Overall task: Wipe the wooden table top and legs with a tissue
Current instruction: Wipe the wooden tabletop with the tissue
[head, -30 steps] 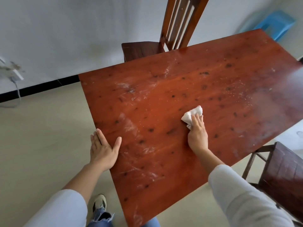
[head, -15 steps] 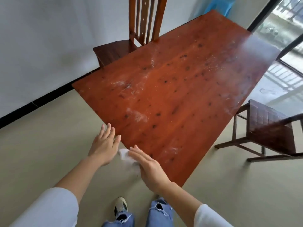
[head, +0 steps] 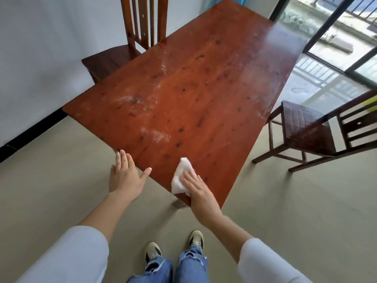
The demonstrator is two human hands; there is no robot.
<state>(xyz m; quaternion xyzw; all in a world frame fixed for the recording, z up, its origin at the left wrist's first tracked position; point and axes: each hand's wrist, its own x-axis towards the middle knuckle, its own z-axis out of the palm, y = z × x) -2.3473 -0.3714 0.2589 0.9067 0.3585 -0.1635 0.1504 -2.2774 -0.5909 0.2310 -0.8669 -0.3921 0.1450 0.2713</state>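
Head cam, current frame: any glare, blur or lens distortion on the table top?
Head view: daylight glare washes out the far right corner of the table; wide-angle lens skews its outline; tissue, right hand and left hand are sharp; shadows soft.

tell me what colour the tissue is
White, seen in the head view: the tissue under the right hand.

Flat right hand (head: 201, 198) on tissue (head: 181, 176), left hand (head: 125, 176) at table (head: 204, 88) edge.
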